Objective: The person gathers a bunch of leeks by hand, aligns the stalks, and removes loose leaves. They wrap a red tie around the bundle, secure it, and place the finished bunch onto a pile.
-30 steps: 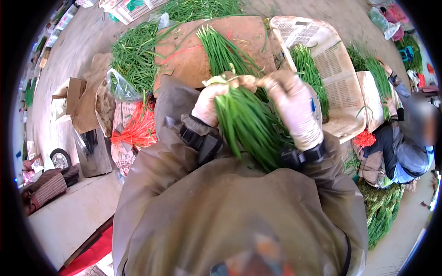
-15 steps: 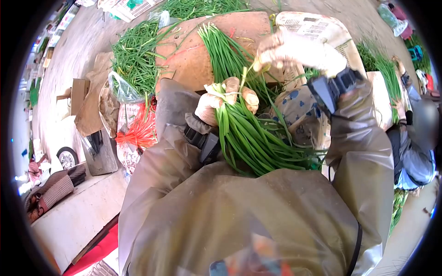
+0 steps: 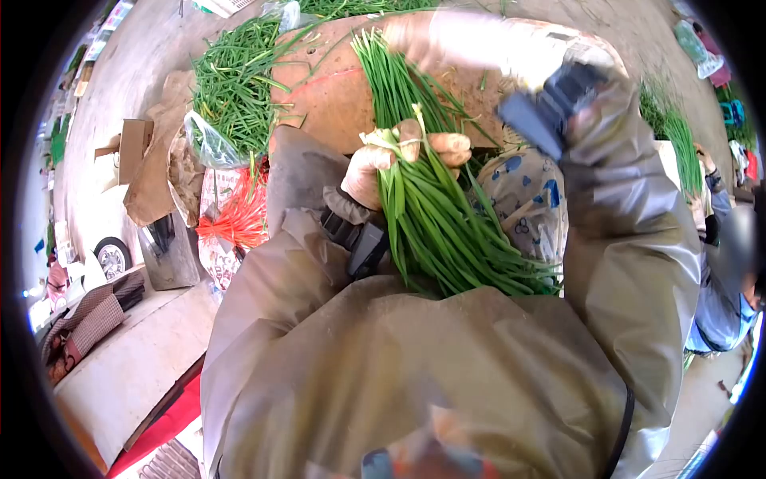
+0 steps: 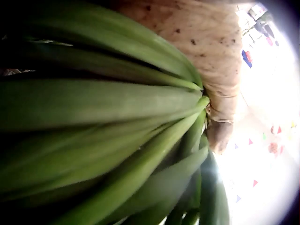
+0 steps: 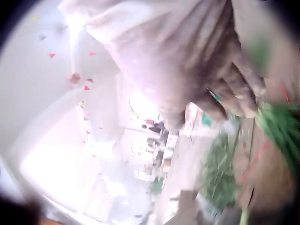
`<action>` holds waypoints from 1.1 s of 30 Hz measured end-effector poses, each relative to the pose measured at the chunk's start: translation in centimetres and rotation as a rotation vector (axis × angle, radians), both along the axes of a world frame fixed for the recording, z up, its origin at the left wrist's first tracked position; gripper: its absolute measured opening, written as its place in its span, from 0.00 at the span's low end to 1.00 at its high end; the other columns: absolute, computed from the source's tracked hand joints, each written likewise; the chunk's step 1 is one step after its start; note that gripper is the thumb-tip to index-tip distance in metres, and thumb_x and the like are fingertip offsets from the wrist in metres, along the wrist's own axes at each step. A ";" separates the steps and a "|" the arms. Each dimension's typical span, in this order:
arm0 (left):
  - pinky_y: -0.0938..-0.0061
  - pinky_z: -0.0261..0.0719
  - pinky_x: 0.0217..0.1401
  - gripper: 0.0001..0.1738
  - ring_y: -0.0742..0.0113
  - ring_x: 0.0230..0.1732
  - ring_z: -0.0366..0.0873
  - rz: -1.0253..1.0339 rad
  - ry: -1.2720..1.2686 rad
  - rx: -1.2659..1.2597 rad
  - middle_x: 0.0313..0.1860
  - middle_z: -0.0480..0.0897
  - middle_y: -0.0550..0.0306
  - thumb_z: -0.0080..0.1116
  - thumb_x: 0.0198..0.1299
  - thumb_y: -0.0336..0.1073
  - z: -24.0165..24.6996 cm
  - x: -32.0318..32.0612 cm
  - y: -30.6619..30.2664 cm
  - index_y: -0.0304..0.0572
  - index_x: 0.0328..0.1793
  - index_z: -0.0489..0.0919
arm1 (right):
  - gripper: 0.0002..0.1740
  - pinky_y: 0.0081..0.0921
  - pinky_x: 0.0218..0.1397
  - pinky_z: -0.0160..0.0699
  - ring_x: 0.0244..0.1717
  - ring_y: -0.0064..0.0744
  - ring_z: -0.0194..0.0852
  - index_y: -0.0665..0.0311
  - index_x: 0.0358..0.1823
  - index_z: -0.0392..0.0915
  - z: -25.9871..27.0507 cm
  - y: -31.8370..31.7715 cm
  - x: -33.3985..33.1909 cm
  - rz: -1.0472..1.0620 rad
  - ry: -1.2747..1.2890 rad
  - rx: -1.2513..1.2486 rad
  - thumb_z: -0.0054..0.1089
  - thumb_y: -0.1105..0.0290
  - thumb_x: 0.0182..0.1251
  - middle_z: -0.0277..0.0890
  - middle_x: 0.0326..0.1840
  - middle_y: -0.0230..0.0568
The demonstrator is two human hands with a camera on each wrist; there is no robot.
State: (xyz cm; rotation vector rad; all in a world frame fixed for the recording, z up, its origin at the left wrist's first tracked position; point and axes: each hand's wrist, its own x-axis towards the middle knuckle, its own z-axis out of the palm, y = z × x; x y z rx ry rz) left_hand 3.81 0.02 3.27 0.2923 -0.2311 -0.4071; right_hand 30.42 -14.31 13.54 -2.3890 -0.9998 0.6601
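My gloved left hand (image 3: 367, 174) grips a bunch of green garlic chives (image 3: 455, 231) near its pale cut ends, with thumb and fingers curled round it. The long leaves fan down toward my lap. In the left wrist view the broad leaves (image 4: 98, 103) pass close under the stained glove (image 4: 206, 56). My gloved right hand (image 3: 435, 40), blurred, is stretched over the far board (image 3: 319, 100), close to the tips of a second bunch of chives (image 3: 387, 84) lying there. The right wrist view shows its fingers (image 5: 236, 86) loosely extended near those greens (image 5: 281, 124).
Loose chives (image 3: 239, 92) are heaped left of the board, above a clear plastic bag (image 3: 209, 142). Red plastic strips (image 3: 227, 227) hang at my left. A heart-patterned cloth (image 3: 519, 188) shows beyond the held leaves. Another person (image 3: 722, 279) sits at the right beside more chives (image 3: 682, 152).
My right hand has left the held bunch, swung up to the right, then across to the left over the board. My left hand keeps its grip on the bunch.
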 end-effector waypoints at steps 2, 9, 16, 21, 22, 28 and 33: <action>0.48 0.69 0.71 0.16 0.44 0.69 0.71 0.026 0.055 0.072 0.71 0.70 0.35 0.64 0.49 0.48 0.2 -0.3 0.2 0.48 0.39 0.78 | 0.32 0.22 0.37 0.76 0.28 0.19 0.73 0.62 0.54 0.83 -2.9 2.7 -11.2 0.211 0.299 0.202 0.55 0.39 0.69 0.82 0.34 0.32; 0.54 0.82 0.53 0.19 0.48 0.47 0.82 0.231 0.053 0.161 0.46 0.83 0.37 0.64 0.49 0.41 0.7 -1.7 0.5 0.37 0.43 0.78 | 0.27 0.24 0.43 0.77 0.35 0.25 0.78 0.59 0.67 0.73 1.7 -0.2 -18.9 0.010 0.565 0.279 0.51 0.50 0.75 0.82 0.44 0.34; 0.67 0.81 0.46 0.39 0.70 0.39 0.76 0.622 -0.262 0.209 0.38 0.79 0.61 0.63 0.60 0.34 4.3 -1.8 15.5 0.42 0.77 0.62 | 0.23 0.29 0.59 0.74 0.55 0.41 0.81 0.61 0.58 0.80 2.3 -13.3 -19.5 -0.489 -0.257 0.391 0.56 0.54 0.70 0.83 0.52 0.46; 0.58 0.76 0.59 0.28 0.61 0.46 0.77 0.794 -0.207 0.140 0.40 0.80 0.58 0.64 0.58 0.33 7.5 -3.9 22.1 0.44 0.65 0.71 | 0.17 0.18 0.49 0.77 0.41 0.20 0.78 0.64 0.58 0.80 -0.4 -18.3 -23.3 -0.652 0.055 0.509 0.56 0.66 0.74 0.84 0.44 0.36; 0.50 0.73 0.65 0.19 0.54 0.48 0.77 0.936 -0.179 0.162 0.39 0.80 0.57 0.64 0.58 0.34 7.9 -4.3 22.6 0.46 0.56 0.77 | 0.17 0.18 0.49 0.77 0.41 0.20 0.78 0.64 0.58 0.80 -0.7 -18.2 -24.1 -0.646 0.054 0.517 0.56 0.66 0.74 0.84 0.44 0.36; 0.56 0.70 0.65 0.11 0.58 0.47 0.75 0.888 -0.184 0.167 0.41 0.80 0.54 0.58 0.66 0.42 11.0 -6.3 25.4 0.43 0.39 0.78 | 0.17 0.17 0.48 0.76 0.39 0.16 0.75 0.67 0.59 0.79 -0.5 -17.0 -26.1 -0.603 0.155 0.561 0.54 0.67 0.75 0.82 0.43 0.32; 0.60 0.75 0.55 0.14 0.64 0.45 0.77 0.834 -0.494 0.098 0.37 0.82 0.61 0.59 0.67 0.50 12.1 -6.3 25.9 0.48 0.43 0.82 | 0.16 0.17 0.49 0.76 0.39 0.17 0.75 0.66 0.58 0.80 2.0 -14.8 -27.6 -0.591 0.129 0.611 0.54 0.68 0.75 0.82 0.41 0.32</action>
